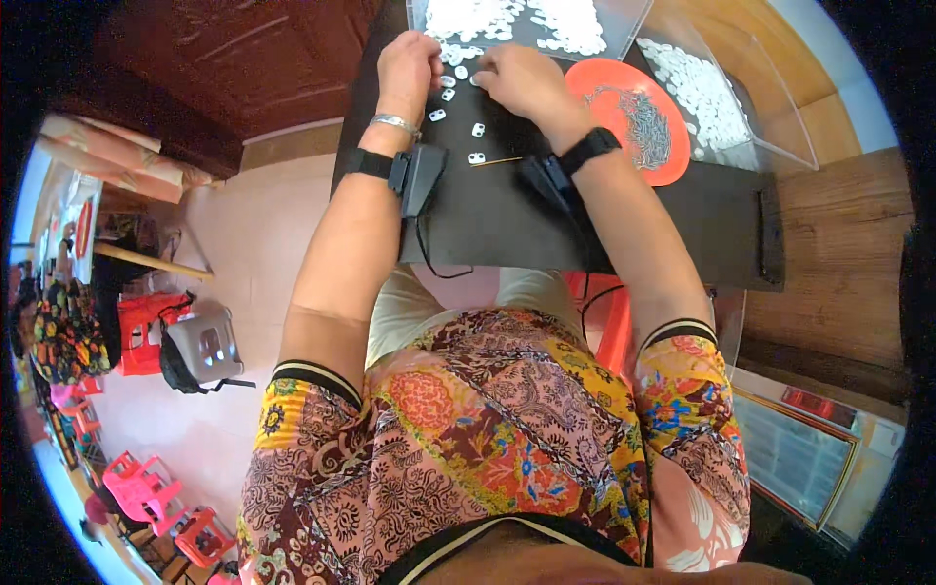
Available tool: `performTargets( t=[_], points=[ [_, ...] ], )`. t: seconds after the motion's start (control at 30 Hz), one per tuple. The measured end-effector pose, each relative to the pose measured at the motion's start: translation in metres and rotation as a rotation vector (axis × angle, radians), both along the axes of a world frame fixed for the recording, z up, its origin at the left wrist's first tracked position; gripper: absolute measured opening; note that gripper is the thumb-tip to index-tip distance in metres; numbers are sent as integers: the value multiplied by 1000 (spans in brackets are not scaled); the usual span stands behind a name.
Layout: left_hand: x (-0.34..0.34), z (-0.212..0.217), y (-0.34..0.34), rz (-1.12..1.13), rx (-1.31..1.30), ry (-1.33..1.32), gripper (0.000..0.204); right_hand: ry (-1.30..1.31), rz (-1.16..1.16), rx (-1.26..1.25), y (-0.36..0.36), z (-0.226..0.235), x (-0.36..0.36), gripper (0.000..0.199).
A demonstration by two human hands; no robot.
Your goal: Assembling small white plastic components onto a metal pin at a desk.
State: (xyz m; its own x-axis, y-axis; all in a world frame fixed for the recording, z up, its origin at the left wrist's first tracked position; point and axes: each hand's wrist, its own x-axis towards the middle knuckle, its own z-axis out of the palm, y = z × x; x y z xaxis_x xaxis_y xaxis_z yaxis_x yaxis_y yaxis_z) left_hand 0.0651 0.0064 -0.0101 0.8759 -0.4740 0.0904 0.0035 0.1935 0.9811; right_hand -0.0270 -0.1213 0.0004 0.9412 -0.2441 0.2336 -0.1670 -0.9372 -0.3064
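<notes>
At the far side of the black table (487,224), my left hand (409,70) is closed, its fingers curled beside small white plastic pieces; what it holds, if anything, is hidden. My right hand (519,80) faces it with bent fingers, thumb and fingertips closed at a small white piece (475,81). Between the hands lie several loose white pieces (448,96). Closer to me rest two-holed white pieces (478,129), and a thin yellowish stick (497,161) touches or nearly touches the nearest one. Each wrist carries a black strapped device; the left also has a bracelet.
A clear box (624,41) of white pieces stands at the back. On the right are an orange-red plate (675,164) with small metal parts and another clear bin (756,156) of white pieces. Black cords hang at the table's front edge. Stools (141,487) stand at left.
</notes>
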Motion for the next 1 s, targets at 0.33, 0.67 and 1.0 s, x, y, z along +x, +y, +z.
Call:
performTargets(
  t=[0.33,0.67,1.0],
  points=[
    [-5,4,0,-66,-9,-45,15,-114,76,249,-24,-5,-13,18],
    [-51,20,-1,-351,38,-129,14,-171,154,1351,-40,10,-59,25],
    [-53,17,-5,-402,132,-139,13,-305,229,1332,-37,12,-59,23]
  ],
)
